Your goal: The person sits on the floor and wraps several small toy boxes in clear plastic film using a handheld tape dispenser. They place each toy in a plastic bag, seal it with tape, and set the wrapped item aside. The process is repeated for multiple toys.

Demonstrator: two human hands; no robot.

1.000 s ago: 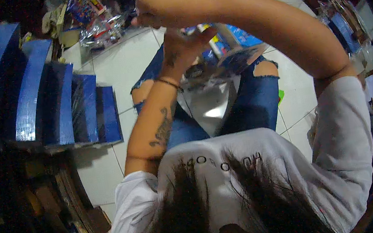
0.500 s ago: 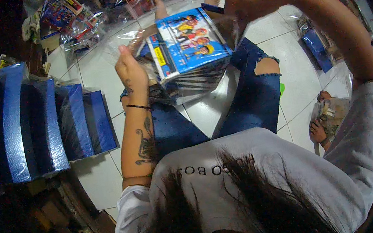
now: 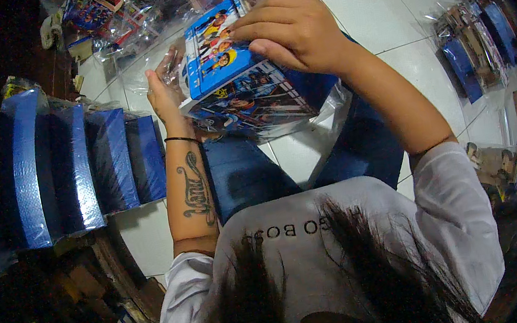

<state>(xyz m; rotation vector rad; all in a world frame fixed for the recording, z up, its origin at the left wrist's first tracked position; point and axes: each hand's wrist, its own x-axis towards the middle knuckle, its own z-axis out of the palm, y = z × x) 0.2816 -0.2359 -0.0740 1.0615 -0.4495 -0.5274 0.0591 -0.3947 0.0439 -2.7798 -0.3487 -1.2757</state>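
A box with a blue printed top showing cartoon figures is held over my lap, tilted, with dark printed sides. Loose clear plastic film surrounds it and spreads out on the left. My left hand grips the box's left side, thumb up at the edge; its other fingers are partly hidden by the film and box. Across the top right of the box lies my right hand, its fingers stretched out and touching the upper face or the film over it; which one, I cannot tell.
A row of blue wrapped packs stands at my left. More plastic-wrapped packs are at the right. Bagged printed goods lie beyond the box on the white tile floor. Dark wooden furniture is at the lower left.
My right hand has come from beyond the box's far right corner onto its top. The box has turned and shifted slightly left, showing more of its printed side. My left hand keeps its grip.
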